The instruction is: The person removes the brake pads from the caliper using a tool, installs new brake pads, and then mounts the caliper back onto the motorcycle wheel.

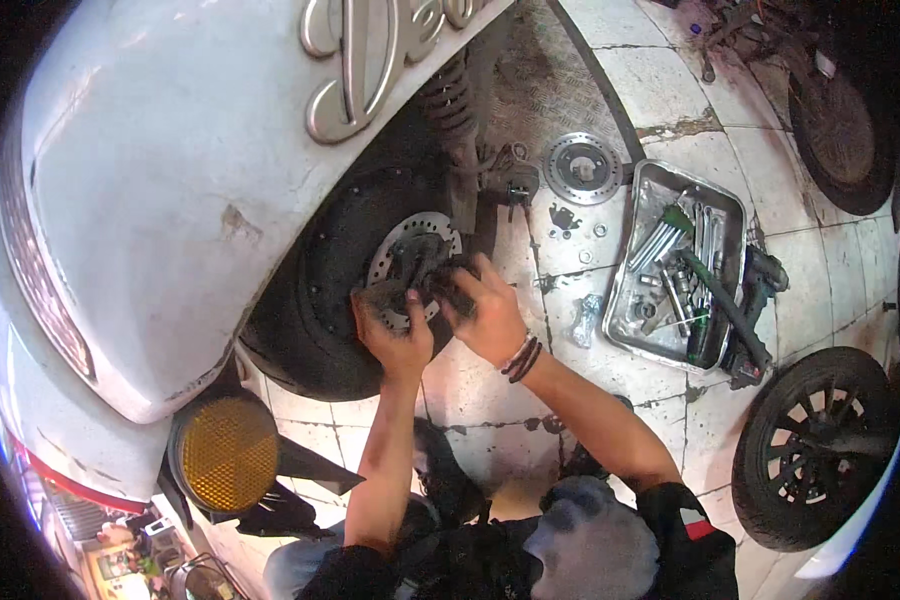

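My left hand (398, 340) is at the lower edge of a drilled brake disc (440, 222) on the scooter's rear wheel (315, 290). Its thumb points up and its fingers curl; what lies between them is too dark to make out. To its right, my right hand (492, 318) has its fingers closed round a dark, grimy part (454, 288) in front of the disc. The part's exact kind is unclear. Both hands work close together at the wheel's hub, and the disc's middle is partly hidden. A bracelet circles my right wrist.
White bodywork (170, 200) overhangs the wheel, with an amber reflector (227, 453) below. On the tiled floor lie a loose brake disc (564, 178), small hardware, a clear plastic bag (586, 322) and a metal tray (638, 345) of tools. A spare wheel (755, 470) lies at right.
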The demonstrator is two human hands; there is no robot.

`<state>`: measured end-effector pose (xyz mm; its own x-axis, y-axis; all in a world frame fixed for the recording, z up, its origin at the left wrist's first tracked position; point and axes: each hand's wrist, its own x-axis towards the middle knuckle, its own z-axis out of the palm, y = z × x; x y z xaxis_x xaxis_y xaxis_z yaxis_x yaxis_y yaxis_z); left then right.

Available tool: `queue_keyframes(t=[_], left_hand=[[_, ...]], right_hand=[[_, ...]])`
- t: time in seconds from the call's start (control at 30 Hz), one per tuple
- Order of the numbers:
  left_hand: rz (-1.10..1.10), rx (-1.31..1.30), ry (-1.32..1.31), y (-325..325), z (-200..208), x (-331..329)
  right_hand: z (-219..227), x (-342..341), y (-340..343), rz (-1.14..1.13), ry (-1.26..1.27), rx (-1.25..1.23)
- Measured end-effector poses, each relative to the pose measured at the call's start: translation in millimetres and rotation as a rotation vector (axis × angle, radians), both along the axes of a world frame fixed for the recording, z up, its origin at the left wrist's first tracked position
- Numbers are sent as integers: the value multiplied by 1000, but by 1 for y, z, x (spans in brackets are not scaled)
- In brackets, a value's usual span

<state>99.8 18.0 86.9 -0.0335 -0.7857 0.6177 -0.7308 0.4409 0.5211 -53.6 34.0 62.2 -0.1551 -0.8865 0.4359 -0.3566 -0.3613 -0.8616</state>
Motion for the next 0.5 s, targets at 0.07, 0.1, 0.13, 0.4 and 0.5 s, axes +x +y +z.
queue_keyframes(t=[0.07, 0.1, 0.13, 0.4, 0.5], left_hand=[[3, 20, 41, 0, -2, -2], [8, 44, 83, 0, -4, -3], [7, 41, 83, 0, -7, -1], [91, -32, -11, -3, -7, -1], [108, 40, -29, -1, 1, -2]], right_hand=[[-3, -1, -1, 15, 11, -13], [-3, -2, 0, 32, 40, 17], [-2, -3, 1, 48, 70, 48], [7, -16, 0, -39, 271, -17], [-2, -54, 13, 15, 132, 258]])
